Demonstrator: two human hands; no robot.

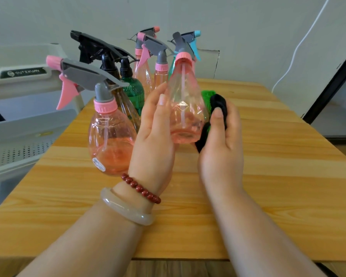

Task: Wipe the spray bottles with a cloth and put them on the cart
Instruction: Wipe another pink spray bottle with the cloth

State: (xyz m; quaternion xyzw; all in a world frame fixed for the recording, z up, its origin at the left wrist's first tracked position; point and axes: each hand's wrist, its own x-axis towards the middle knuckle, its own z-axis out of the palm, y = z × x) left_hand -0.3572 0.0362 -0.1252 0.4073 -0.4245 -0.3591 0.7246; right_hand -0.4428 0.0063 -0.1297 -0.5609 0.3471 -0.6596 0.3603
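Observation:
My left hand [155, 134] grips a clear pink spray bottle [185, 108] and holds it above the wooden table [268, 176]; its grey trigger head points away from me. My right hand [222, 140] holds a black and green cloth [218, 105] against the bottle's right side. Another pink bottle [110, 140] with a grey and pink trigger stands at the near left. Behind it stand a green bottle [133, 88] and a clear bottle with black heads, two pink bottles [161, 73] and a teal one at the back.
The white cart [18, 124] with perforated shelves stands left of the table. A white cable [300, 45] runs down the wall at the right. A dark door frame [332, 84] is at the far right.

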